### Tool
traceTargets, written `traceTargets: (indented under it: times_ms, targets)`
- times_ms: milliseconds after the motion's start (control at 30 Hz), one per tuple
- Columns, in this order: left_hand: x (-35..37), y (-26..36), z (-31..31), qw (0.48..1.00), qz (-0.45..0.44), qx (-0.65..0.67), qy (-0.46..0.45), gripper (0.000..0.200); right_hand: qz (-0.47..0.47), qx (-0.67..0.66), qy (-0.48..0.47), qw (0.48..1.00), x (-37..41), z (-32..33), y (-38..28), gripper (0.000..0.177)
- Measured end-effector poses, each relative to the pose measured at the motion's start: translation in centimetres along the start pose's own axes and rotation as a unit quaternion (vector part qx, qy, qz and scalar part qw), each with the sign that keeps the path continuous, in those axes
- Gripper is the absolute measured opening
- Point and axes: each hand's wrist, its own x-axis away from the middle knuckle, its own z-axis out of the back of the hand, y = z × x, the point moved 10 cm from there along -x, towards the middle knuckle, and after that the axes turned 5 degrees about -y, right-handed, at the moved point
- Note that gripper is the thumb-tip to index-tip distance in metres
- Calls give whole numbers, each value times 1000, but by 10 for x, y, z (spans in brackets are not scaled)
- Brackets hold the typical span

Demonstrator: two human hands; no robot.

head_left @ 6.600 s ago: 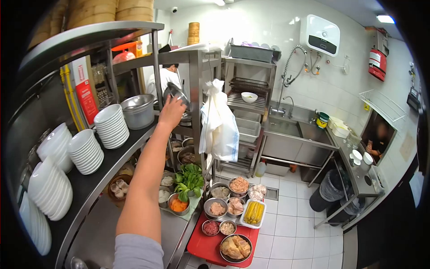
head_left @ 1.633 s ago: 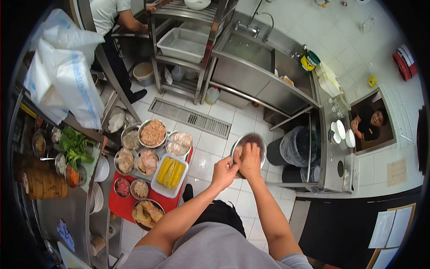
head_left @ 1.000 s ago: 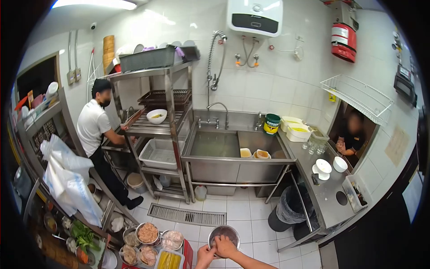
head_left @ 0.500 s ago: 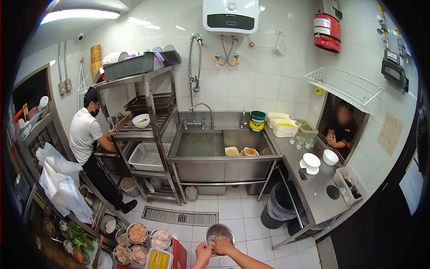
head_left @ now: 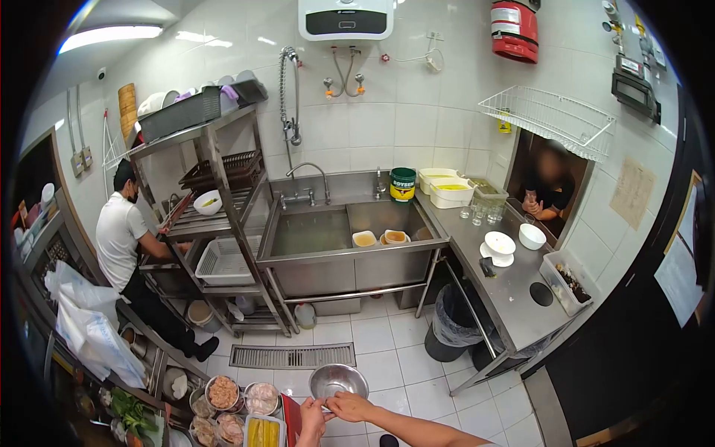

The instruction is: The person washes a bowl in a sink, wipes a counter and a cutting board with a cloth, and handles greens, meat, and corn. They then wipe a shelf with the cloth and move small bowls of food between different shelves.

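A round metal bowl (head_left: 339, 381) is at the bottom centre, above the tiled floor; its visible inside shows no contents. At its near edge my right hand (head_left: 348, 407) has its fingers closed on the rim. My left hand (head_left: 313, 419) is closed just left of it, touching or nearly touching the right fingers; what it grips is too small to make out. Left of my hands stand containers of pale raw meat (head_left: 262, 398) and a tray of yellow pieces (head_left: 264, 432), beside a red surface (head_left: 291, 419).
A two-basin steel sink (head_left: 350, 257) stands ahead, with a metal rack (head_left: 223, 179) on its left. A person in white (head_left: 123, 235) works beside the rack. Right are a steel counter (head_left: 514, 305) and a black bin (head_left: 450, 328). Another person (head_left: 550, 186) is at the wall opening.
The view has shifted right. My right hand has come out of the bowl to its near rim, and the bowl now shows its open inside. The person in white leans a little lower.
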Motion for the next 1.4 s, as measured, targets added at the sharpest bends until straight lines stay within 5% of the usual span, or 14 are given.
traceTargets:
  times_ms: [233, 267, 300, 333, 400, 633, 700, 767, 867, 933, 1000, 1100, 1200, 1400]
  targets:
    - [-1, -34, 29, 996, 61, 55, 29, 33, 115, -88, 12, 989, -24, -15, 7, 32]
    - [-1, -33, 35, 999, 45, 20, 20, 34, 18, 170, -148, 974, -43, -40, 24, 35]
    - [15, -42, 39, 993, 87, 72, 32, 33, -53, -220, -51, 973, -40, -37, 66, 38]
    - [9, -34, 42, 987, 111, 112, 24, 31, -133, -554, -67, 819, -34, -36, 54, 41]
    - [13, -56, 54, 985, 127, 113, 25, 27, -167, -695, 17, 699, -39, -20, 47, 42]
    - [24, -143, 93, 976, 189, 102, -16, 20, -47, -642, 107, 758, -183, 5, -69, 44]
    - [29, -150, 109, 983, 171, 67, -22, 23, 49, -445, 171, 878, -237, 1, -122, 46]
    - [39, -141, 131, 987, 155, 31, -12, 24, 182, -434, 221, 854, -295, -30, -175, 28]
    - [48, -133, 171, 991, 123, -43, 6, 28, 255, -107, 319, 907, -307, -42, -271, 32]
    - [59, -83, 202, 941, 39, -331, 60, 8, 201, 4, 229, 952, -345, -120, -273, 46]
    - [61, -106, 226, 951, 30, -307, 13, 51, 222, 183, 160, 944, -368, -216, -254, 56]
    - [67, -69, 239, 958, 53, -283, 6, 50, 142, 172, 24, 974, -355, -218, -264, 55]
    - [52, -92, 249, 982, 181, -8, 57, 45, 180, 128, 50, 974, -343, -183, -262, 52]
    - [-43, -21, 242, 989, 130, -49, 59, 18, 105, -58, 158, 980, -269, -6, -110, 36]
